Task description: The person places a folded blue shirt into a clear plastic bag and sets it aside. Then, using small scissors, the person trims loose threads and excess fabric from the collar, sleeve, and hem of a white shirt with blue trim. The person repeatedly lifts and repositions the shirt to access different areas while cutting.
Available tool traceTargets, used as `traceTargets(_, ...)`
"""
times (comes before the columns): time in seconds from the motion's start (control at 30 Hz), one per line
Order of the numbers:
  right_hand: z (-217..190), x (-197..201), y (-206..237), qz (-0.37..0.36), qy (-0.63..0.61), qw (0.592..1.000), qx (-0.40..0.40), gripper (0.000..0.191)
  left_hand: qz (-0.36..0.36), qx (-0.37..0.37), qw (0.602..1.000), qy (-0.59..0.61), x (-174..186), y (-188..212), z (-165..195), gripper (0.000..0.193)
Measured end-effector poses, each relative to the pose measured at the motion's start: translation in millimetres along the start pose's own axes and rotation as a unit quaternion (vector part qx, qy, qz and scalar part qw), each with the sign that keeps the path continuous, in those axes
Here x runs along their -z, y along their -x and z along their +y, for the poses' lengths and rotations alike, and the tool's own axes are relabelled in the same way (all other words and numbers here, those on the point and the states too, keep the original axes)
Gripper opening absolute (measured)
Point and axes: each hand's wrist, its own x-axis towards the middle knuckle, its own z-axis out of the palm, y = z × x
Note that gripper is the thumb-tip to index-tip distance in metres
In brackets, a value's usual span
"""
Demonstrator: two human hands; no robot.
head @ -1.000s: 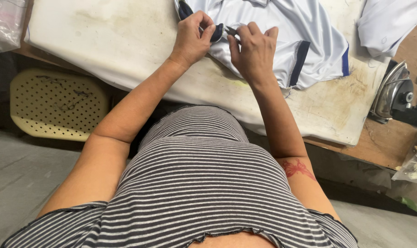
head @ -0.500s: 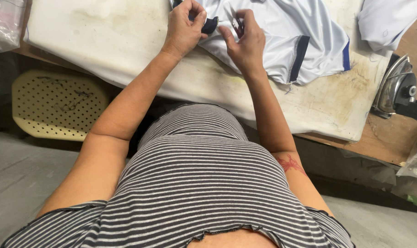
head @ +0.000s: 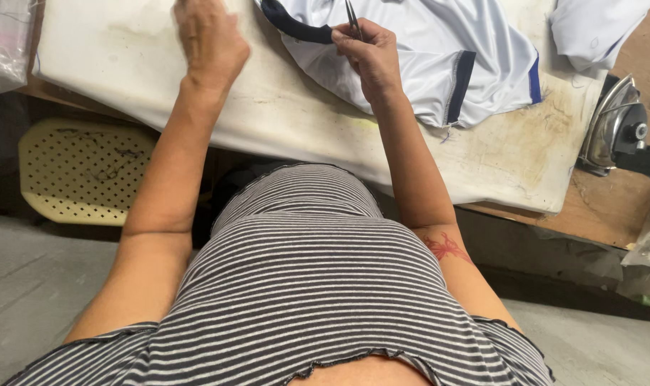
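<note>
Head view, looking down. Right hand (head: 368, 61) is pinching a small pair of metal tweezers (head: 353, 18) between thumb and fingers, upper centre of frame, tips pointing up and away over the dark collar (head: 296, 28) of a white shirt (head: 439, 64). Left hand (head: 209, 39) is sitting at upper left, fingers curled loosely, holding nothing visible, resting on or just above the white padded tabletop (head: 125, 78); contact cannot be told. Hands are well apart.

Step in hand, by judgement: picking at the collar seam w/ tweezers. To do it well:
- Keep tips closing on thread only, not fabric.
- Bring left hand back to pin collar flat beside the work pt.
- Pull along the seam, not across.

Count:
- Tweezers: 1.
- White shirt w/ dark trim: 1 at upper centre; 1 more white garment (head: 597, 28) at upper right corner.
- Iron (head: 614, 125): 1, right edge.
- Perforated yellow stool (head: 82, 171): 1, left, below tabletop.
- Clear plastic bag (head: 3, 43): 1, upper left corner.
</note>
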Motion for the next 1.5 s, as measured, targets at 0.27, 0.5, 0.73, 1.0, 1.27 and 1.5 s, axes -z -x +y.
traceTargets(0.27,1.3,-1.6,-1.8,0.01,-0.052,0.998,0.041,0.014,-0.165,0.091,0.889,0.418,-54.3,-4.2,45.0,0.027)
traceTargets(0.5,5.4,14.0,-10.6,-0.007,0.034,0.995,0.089,0.008,-0.13,0.008,0.874,0.468,-43.3,-3.9,46.2,0.018)
traceTargets(0.73,-9.9,20.2,-9.6,-0.015,0.068,0.988,0.14,0.013,-0.212,0.055,0.862,0.458,-48.9,-1.7,41.6,0.024)
traceTargets(1.0,-44.5,45.1,24.7,-0.054,0.329,0.938,0.093,0.037,-0.194,0.061,0.888,0.412,-32.4,-0.1,55.9,0.029)
traceTargets(1.27,-44.4,29.0,19.7,-0.054,0.372,0.924,0.068,0.038,-0.164,-0.028,0.919,0.358,-27.7,-0.2,61.1,0.031)
traceTargets(1.5,-34.6,38.5,10.3,-0.05,0.408,0.909,0.076,0.038,-0.167,-0.035,0.923,0.346,-31.2,-2.3,59.0,0.033)
